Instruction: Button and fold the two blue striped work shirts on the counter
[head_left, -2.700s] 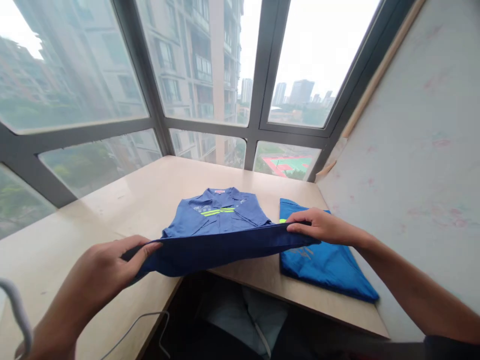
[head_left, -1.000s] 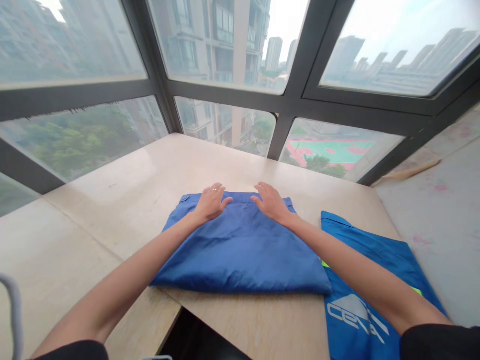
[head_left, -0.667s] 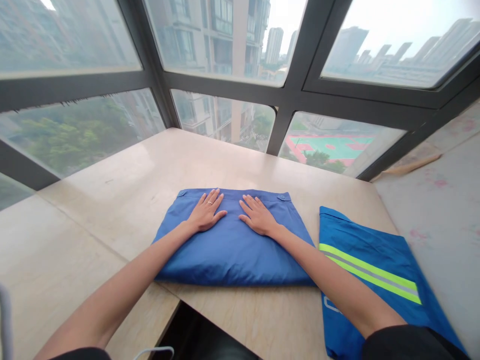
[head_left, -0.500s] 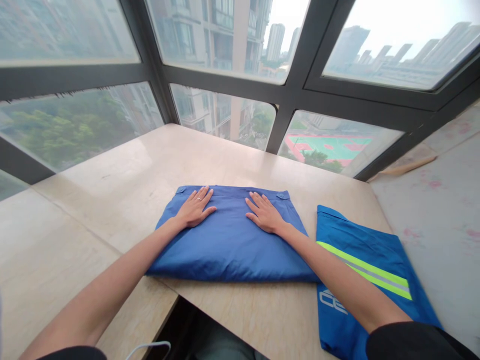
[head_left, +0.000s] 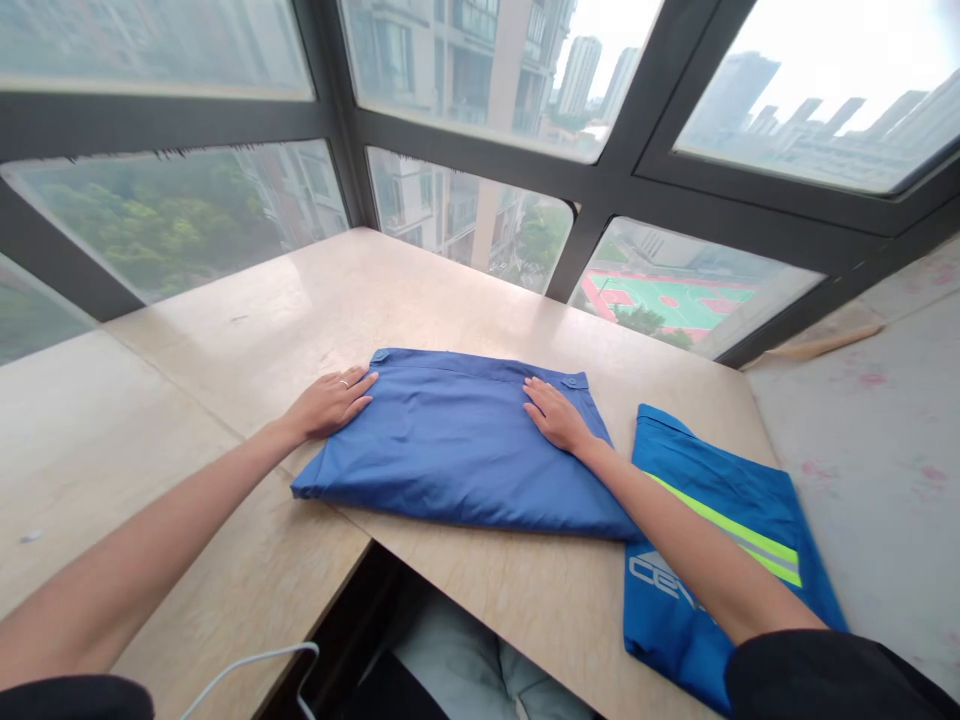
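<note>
A folded blue garment [head_left: 450, 440] with a buttoned tab at each upper corner lies flat on the pale stone-look countertop [head_left: 247, 360]. My left hand [head_left: 330, 402] rests at its upper left edge, fingertips on the cloth and fingers stretched out. On the garment's upper right part lies my right hand [head_left: 556, 415], palm down with its fingers extended. Neither hand grips anything. Close by on the right is a second folded garment [head_left: 720, 480], brighter blue with a yellow-green and silver reflective stripe and white lettering, partly covered by my right forearm.
Grey-framed windows [head_left: 480, 150] border the counter at the back. A papered wall [head_left: 885, 440] with faint flowers stands at the right. A white cable [head_left: 262, 655] crosses the front edge, beside a dark opening [head_left: 367, 610] with a pale cushion-like thing inside.
My left hand has slid left from the cloth's upper part to its edge. My right hand has shifted slightly right towards the corner tab. The view has turned a little.
</note>
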